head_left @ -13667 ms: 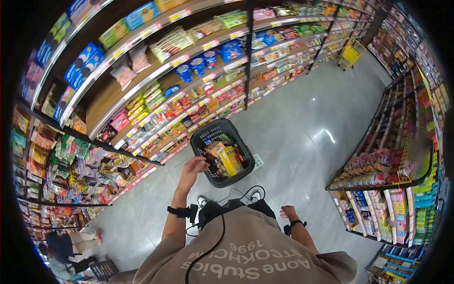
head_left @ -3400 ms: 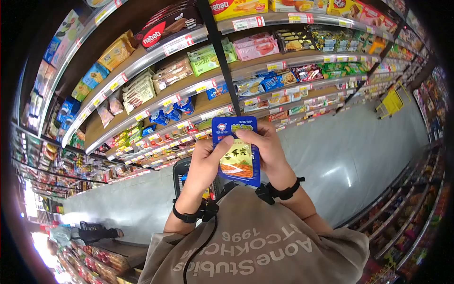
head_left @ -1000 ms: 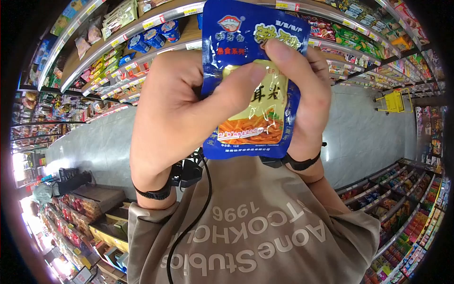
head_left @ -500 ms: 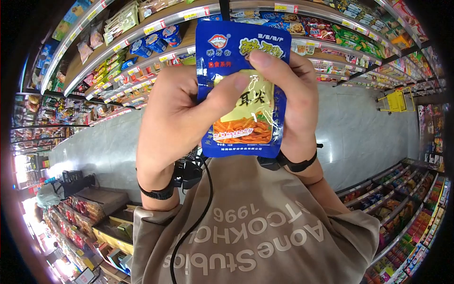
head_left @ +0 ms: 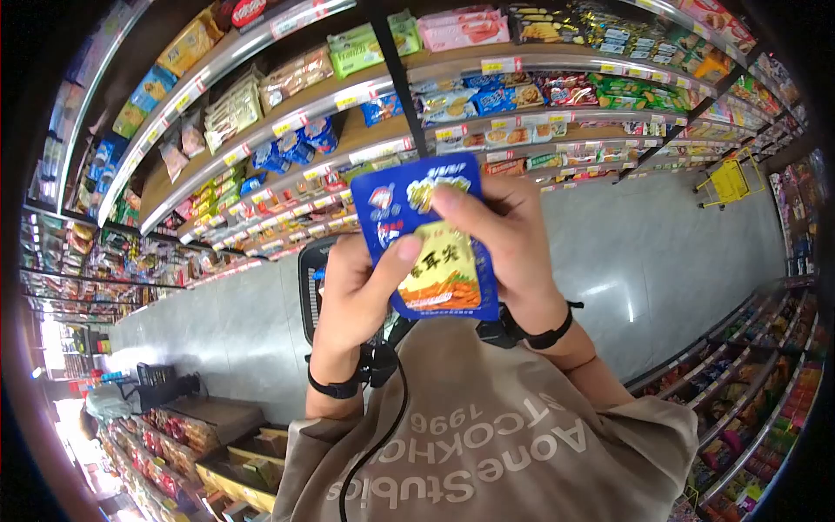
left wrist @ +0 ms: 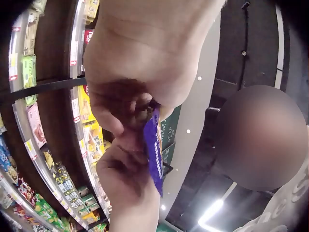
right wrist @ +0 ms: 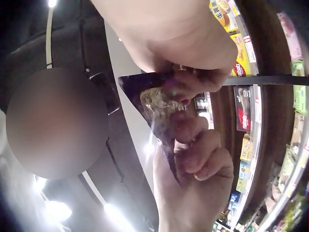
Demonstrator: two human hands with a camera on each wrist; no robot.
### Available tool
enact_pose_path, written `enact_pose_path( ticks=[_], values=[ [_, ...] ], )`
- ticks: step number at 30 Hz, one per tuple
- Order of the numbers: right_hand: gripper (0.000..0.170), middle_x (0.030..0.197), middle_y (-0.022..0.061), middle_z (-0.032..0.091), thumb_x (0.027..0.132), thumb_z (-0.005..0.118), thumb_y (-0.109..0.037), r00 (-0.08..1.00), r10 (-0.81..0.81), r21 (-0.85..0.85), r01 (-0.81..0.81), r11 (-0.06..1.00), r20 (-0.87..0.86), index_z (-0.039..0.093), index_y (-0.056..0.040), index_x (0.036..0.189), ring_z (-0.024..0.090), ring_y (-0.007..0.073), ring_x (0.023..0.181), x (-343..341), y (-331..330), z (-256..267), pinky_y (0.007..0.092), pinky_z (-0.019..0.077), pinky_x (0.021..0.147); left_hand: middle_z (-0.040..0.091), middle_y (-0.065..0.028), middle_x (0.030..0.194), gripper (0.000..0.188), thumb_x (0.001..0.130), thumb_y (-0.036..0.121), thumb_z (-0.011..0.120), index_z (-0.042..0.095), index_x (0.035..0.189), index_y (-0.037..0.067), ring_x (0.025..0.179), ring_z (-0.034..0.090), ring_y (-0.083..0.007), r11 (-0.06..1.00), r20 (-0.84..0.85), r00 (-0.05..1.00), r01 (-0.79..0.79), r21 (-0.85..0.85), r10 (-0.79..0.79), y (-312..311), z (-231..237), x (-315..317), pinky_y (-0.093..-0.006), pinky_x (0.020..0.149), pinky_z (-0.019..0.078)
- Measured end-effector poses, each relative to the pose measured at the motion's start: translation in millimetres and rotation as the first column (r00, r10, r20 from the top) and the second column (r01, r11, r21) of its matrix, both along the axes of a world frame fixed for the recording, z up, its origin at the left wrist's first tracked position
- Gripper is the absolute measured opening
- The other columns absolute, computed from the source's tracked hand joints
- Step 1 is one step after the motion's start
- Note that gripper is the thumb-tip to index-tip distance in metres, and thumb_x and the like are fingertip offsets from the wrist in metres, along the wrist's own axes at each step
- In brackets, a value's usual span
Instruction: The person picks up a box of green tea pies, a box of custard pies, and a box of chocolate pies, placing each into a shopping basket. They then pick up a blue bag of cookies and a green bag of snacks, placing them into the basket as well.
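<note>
In the head view a blue snack packet (head_left: 448, 291), with a yellow panel and a picture of orange strips, is held up before the chest. My left hand (head_left: 352, 291) grips its left edge, thumb on the front. On the opposite side my right hand (head_left: 513, 239) holds the packet, its thumb pressed near the top lettering. The left wrist view catches the packet (left wrist: 154, 154) almost edge-on between both hands. From the right wrist the packet's back (right wrist: 152, 104) appears, fingers curled behind it. Partly hidden behind my left hand is a black shopping basket (head_left: 307, 291) on the floor.
Shelves of packaged snacks (head_left: 374, 43) run along the front, with blue cups (head_left: 296, 146) on one tier. A yellow cart (head_left: 731, 181) stands at the far right. More shelving (head_left: 739, 409) lines the right side. A black cable (head_left: 383, 444) crosses the shirt.
Earlier the basket stood below with both hands empty; later both hands hold the packet. Since half a second ago, the packet has moved lower and farther from the head camera, tilting slightly.
</note>
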State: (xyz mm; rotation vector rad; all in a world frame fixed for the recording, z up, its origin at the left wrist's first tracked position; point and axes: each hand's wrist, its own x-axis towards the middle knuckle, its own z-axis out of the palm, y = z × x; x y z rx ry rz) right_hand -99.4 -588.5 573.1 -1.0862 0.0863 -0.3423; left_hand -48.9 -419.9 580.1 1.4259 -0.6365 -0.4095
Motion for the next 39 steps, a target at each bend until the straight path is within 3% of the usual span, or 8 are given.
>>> enact_pose_path(
  ticks=[7, 11, 15, 19, 23, 32, 36, 39],
  values=[
    [0.021, 0.073, -0.0016, 0.065, 0.091, 0.07, -0.017, 0.993, -0.115, -0.035, 0.117, 0.993, 0.038, 0.07, 0.0029, 0.084, 0.053, 0.0011, 0.067, -4, -1, -7, 0.0211, 0.0403, 0.057, 0.071, -0.0072, 0.09, 0.019, 0.096, 0.007, 0.06, 0.067, 0.106, -0.007, 0.079, 0.062, -0.0078, 0.994, -0.044, 0.994, 0.103, 0.023, -0.102, 9, -11, -3, -0.0237, 0.069, 0.0497],
    [0.022, 0.078, -0.0011, 0.066, 0.094, 0.066, -0.016, 0.991, -0.129, -0.043, 0.131, 0.991, 0.046, 0.069, 0.0046, 0.088, 0.055, 0.0011, 0.069, -7, -1, -7, 0.0204, 0.0424, 0.058, 0.07, -0.0021, 0.087, 0.016, 0.095, 0.008, 0.062, 0.068, 0.101, -0.006, 0.077, 0.058, -0.0051, 0.995, 0.027, 0.998, 0.056, 0.082, -0.059, 11, -18, 0, -0.0228, 0.066, 0.0477],
    [0.02, 0.085, -0.0001, 0.067, 0.095, 0.064, -0.014, 0.991, -0.011, -0.06, 0.019, 0.998, 0.132, 0.067, 0.0055, 0.095, 0.057, 0.0016, 0.074, -10, -7, -11, 0.0196, 0.0441, 0.061, 0.07, -0.0016, 0.087, 0.017, 0.096, 0.008, 0.061, 0.069, 0.103, -0.005, 0.076, 0.056, -0.0038, 0.998, 0.032, 0.998, 0.053, 0.018, -0.053, 8, -18, 1, -0.0215, 0.066, 0.0456],
    [0.021, 0.089, 0.0011, 0.068, 0.093, 0.066, -0.014, 0.991, 0.101, -0.125, -0.089, 0.988, 0.088, 0.067, 0.0048, 0.103, 0.059, 0.0029, 0.08, -14, -7, -12, 0.0215, 0.0483, 0.068, 0.07, -0.0027, 0.09, 0.02, 0.096, 0.01, 0.062, 0.068, 0.107, -0.005, 0.079, 0.057, -0.0049, 0.999, 0.082, 0.997, 0.015, -0.028, -0.013, 7, -18, 5, -0.0221, 0.069, 0.0457],
    [0.02, 0.088, 0.002, 0.069, 0.092, 0.067, -0.014, 0.987, 0.085, -0.077, -0.075, 0.994, 0.14, 0.068, 0.0038, 0.102, 0.059, 0.0031, 0.078, -9, -1, -11, 0.022, 0.0484, 0.066, 0.071, -0.0036, 0.094, 0.021, 0.096, 0.011, 0.062, 0.069, 0.108, -0.005, 0.08, 0.058, -0.0054, 1.0, 0.094, 0.995, 0.016, 0.022, -0.018, 11, -18, 10, -0.0224, 0.07, 0.0462],
    [0.018, 0.085, 0.0031, 0.07, 0.09, 0.07, -0.013, 0.988, 0.008, -0.155, 0.016, 0.988, 0.151, 0.07, 0.0029, 0.098, 0.059, 0.0031, 0.07, -2, 9, -28, 0.0204, 0.0455, 0.058, 0.07, -0.0051, 0.072, 0.016, 0.092, 0.011, 0.064, 0.07, 0.098, -0.002, 0.062, 0.061, -0.0059, 0.993, 0.231, 0.967, -0.117, 0.031, 0.106, 6, -17, 10, -0.0236, 0.058, 0.0465],
    [0.019, 0.083, 0.0022, 0.071, 0.088, 0.072, -0.016, 0.989, 0.059, -0.307, -0.014, 0.952, 0.137, 0.072, -0.0004, 0.099, 0.059, 0.0034, 0.069, -5, 2, -21, 0.0214, 0.0454, 0.058, 0.066, -0.0058, 0.064, 0.014, 0.089, 0.012, 0.066, 0.071, 0.089, -0.002, 0.054, 0.059, -0.0077, 0.99, 0.334, 0.933, -0.143, 0.011, 0.132, -4, -11, 9, -0.0246, 0.052, 0.0442],
    [0.018, 0.083, 0.0033, 0.072, 0.088, 0.072, -0.016, 0.988, 0.078, -0.237, -0.045, 0.971, 0.13, 0.072, -0.0001, 0.097, 0.061, 0.0043, 0.069, -3, -1, -22, 0.0222, 0.0464, 0.059, 0.063, -0.0061, 0.06, 0.013, 0.086, 0.011, 0.068, 0.071, 0.085, -0.002, 0.051, 0.057, -0.0088, 0.983, 0.409, 0.899, -0.181, 0.019, 0.158, -9, -11, 9, -0.0255, 0.05, 0.0421]
  ],
)
